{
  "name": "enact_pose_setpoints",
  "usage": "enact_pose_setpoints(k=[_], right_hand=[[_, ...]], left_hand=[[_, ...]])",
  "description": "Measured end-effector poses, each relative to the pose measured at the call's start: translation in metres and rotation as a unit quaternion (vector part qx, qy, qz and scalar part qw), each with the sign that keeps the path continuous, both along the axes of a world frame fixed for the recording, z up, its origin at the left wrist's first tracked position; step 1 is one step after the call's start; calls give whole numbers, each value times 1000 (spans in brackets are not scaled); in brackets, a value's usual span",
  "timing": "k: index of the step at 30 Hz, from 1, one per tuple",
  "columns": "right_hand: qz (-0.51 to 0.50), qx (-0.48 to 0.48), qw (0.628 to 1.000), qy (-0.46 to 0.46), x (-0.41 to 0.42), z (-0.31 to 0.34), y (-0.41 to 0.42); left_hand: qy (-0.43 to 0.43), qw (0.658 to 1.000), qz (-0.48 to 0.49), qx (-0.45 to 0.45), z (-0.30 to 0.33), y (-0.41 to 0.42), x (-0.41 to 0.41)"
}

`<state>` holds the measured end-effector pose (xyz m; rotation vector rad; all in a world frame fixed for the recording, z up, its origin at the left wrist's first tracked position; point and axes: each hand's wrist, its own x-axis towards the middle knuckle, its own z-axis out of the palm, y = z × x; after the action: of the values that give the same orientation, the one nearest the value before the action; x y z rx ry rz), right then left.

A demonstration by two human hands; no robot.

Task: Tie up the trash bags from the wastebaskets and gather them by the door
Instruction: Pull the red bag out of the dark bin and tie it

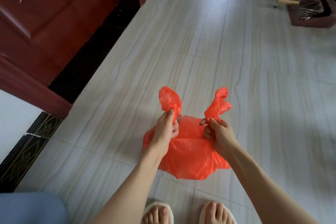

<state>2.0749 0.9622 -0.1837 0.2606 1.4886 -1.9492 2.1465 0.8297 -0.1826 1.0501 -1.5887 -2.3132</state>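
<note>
Head view: both hands (166, 126) (217, 130) pinch the orange bag's (190, 158) handles upward.

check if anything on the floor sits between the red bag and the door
Nothing visible does. Both the left hand and the right hand pinch the handles of the red bag, and only bare floor tile lies between it and the door to the left.

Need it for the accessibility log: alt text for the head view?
Two hands, left hand and right hand, each pinch a handle of a red trash bag resting on the tiled floor, not yet knotted. A dark red door stands at left.
</note>
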Motion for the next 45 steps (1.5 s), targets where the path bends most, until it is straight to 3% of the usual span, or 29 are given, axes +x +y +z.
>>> enact_pose_setpoints(k=[4,7,11,17,22,25,27,30,34,37,39,41,45], right_hand=[[1,-60,996,-67,-6,2,2],[60,-55,994,-68,-7,2,3],[167,-13,986,-10,-5,-1,-2],[242,-82,966,-34,-7,-12,-1],[170,-33,985,1,-1,-10,-9],[123,76,986,84,1,-4,-21],[121,195,957,179,5,-1,-29],[135,328,898,260,11,-2,-33],[188,364,848,336,17,3,-32],[243,381,816,361,15,1,-28],[299,385,798,354,13,1,-26],[367,351,806,305,9,5,-25],[404,225,880,111,0,14,-16]], left_hand=[[-50,995,-57,61,3,-4,-4],[-82,995,-58,-15,0,-1,-3],[-34,996,-25,-78,6,2,-2],[-85,970,-192,-125,15,-2,2],[-100,959,-226,-138,17,-5,7],[-73,954,-244,-161,20,-5,16],[-85,930,-268,-238,15,-4,23],[-54,836,-264,-478,9,-1,30],[58,741,-250,-620,0,-1,36],[88,720,-218,-653,-6,1,38],[88,722,-197,-658,-7,4,36],[81,734,-165,-654,-8,5,35],[88,771,-122,-619,-14,0,34]])
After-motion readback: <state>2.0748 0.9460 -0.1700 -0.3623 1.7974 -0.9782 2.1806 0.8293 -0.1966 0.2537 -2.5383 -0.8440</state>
